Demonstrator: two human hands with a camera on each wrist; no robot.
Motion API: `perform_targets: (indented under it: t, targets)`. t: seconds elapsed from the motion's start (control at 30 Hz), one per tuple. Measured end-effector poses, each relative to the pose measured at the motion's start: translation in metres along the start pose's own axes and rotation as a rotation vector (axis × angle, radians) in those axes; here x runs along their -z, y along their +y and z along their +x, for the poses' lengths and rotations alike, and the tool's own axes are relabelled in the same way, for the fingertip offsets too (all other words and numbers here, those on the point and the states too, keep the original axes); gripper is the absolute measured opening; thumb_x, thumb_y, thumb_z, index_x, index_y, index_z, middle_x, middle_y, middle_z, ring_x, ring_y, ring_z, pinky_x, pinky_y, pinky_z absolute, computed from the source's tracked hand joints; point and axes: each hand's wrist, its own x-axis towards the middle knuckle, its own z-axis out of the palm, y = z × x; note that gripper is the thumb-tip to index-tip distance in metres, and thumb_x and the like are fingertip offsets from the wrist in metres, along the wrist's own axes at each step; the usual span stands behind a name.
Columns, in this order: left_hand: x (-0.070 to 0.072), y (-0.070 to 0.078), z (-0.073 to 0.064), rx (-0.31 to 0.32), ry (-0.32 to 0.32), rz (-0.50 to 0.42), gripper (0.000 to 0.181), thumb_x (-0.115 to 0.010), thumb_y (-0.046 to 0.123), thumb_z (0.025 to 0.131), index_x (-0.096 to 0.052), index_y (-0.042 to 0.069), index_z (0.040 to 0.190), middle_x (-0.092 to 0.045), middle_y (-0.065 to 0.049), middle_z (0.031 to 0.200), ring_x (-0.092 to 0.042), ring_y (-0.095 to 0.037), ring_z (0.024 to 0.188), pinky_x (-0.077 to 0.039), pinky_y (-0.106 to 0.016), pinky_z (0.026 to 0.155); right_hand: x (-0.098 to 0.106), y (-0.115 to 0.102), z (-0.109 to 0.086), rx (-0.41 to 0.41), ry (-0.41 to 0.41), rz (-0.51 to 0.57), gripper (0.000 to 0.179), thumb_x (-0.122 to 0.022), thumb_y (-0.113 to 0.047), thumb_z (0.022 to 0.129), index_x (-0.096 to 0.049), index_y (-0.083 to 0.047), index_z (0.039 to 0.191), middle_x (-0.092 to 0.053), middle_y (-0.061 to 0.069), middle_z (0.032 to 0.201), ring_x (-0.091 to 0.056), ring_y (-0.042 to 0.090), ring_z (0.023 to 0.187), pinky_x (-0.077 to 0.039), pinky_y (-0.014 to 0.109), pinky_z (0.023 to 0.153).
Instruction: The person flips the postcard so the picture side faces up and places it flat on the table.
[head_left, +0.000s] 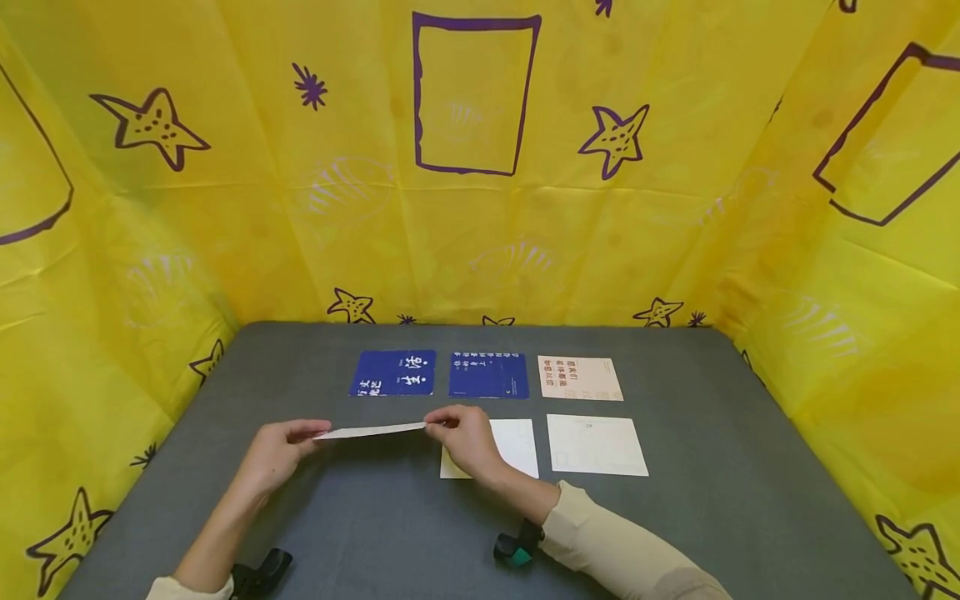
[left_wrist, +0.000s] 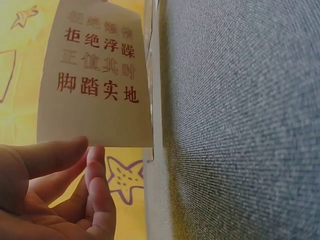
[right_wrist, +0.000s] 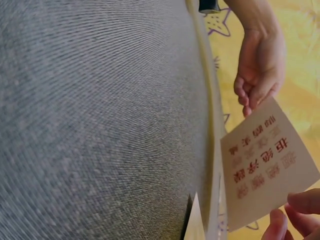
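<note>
A cream postcard [head_left: 371, 431] with red Chinese characters is held above the table, seen nearly edge-on in the head view. My left hand [head_left: 276, 454] pinches its left end between thumb and fingers; the left wrist view shows the thumb on the card [left_wrist: 100, 120] near its edge. At the opposite end, my right hand [head_left: 467, 442] pinches the card, with thumb and fingertips at its edge in the right wrist view [right_wrist: 297, 212]. Under the right hand lies a white card [head_left: 516, 446], partly hidden by it.
On the grey table [head_left: 405, 533], a back row holds a blue card [head_left: 393, 372], another blue card [head_left: 487, 379] and a cream card with red print [head_left: 581, 377]. A pale card [head_left: 597, 446] lies at the front right. Yellow patterned cloth [head_left: 480, 225] surrounds the table.
</note>
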Motion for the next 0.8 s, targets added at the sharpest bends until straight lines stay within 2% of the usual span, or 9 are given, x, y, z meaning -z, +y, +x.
perform_targets:
  t: [0.17, 0.37, 0.8]
  targets:
    - [0.0005, 0.0009, -0.0011, 0.005, 0.011, -0.011, 0.029, -0.06, 0.014, 0.096, -0.067, -0.002, 0.118, -0.068, -0.022, 0.118, -0.062, -0.034, 0.11, -0.053, -0.028, 0.079, 0.0021, -0.0006, 0.0023, -0.038, -0.017, 0.032, 0.008, -0.07, -0.007, 0.084, -0.077, -0.003, 0.087, -0.075, 0.011, 0.082, -0.055, 0.002, 0.067, -0.043, 0.017, 0.059]
    - [-0.0012, 0.0023, -0.0008, 0.042, 0.062, -0.044, 0.031, -0.063, 0.019, 0.095, -0.067, -0.003, 0.117, -0.068, -0.022, 0.115, -0.061, -0.025, 0.1, -0.048, -0.022, 0.073, 0.0041, -0.0011, 0.0048, -0.11, -0.05, 0.077, 0.009, -0.07, -0.007, 0.085, -0.076, -0.001, 0.088, -0.074, 0.012, 0.085, -0.059, 0.009, 0.07, -0.047, 0.023, 0.061]
    - [-0.002, 0.0039, -0.0013, 0.092, 0.091, -0.041, 0.033, -0.064, 0.022, 0.094, -0.067, -0.005, 0.114, -0.067, -0.023, 0.115, -0.057, -0.028, 0.102, -0.045, -0.023, 0.073, 0.0025, 0.0026, 0.0072, -0.182, -0.067, 0.156, 0.01, -0.071, -0.005, 0.083, -0.075, 0.002, 0.088, -0.069, 0.013, 0.075, -0.053, 0.012, 0.062, -0.042, 0.024, 0.056]
